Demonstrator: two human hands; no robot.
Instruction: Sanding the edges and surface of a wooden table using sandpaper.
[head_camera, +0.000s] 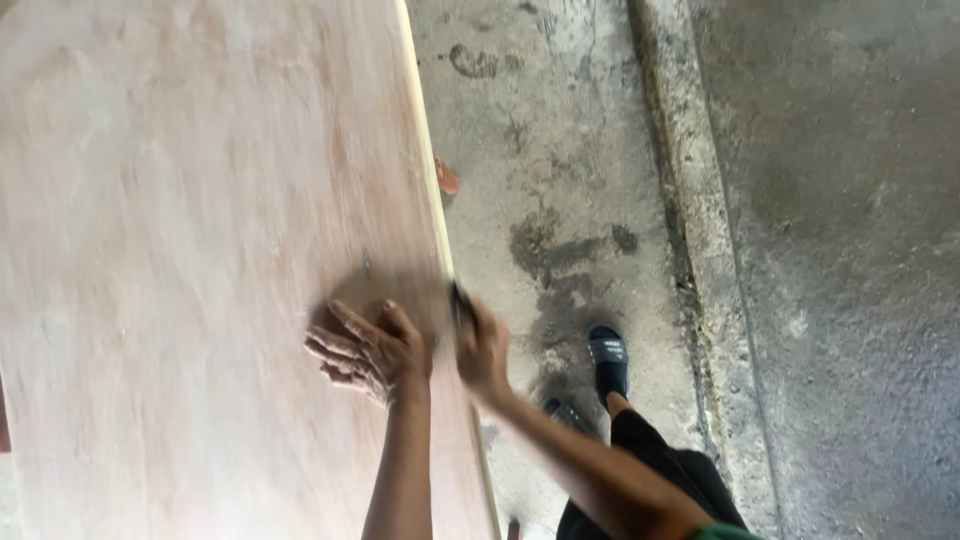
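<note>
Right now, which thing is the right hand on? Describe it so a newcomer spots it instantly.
Start at the big pale plywood sheet filling the left side. Follow its right edge down to the right hand, gripping a small dark object against that edge. It is blurred, the only dark thing on the edge; the left hand lies flat beside it.

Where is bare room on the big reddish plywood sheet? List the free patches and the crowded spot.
The reddish plywood sheet is bare across its upper and left stretches, away from the hands. It is crowded low on its pale right edge: the left hand lies flat there, and the right hand grips a small dark tool at the edge.
</note>
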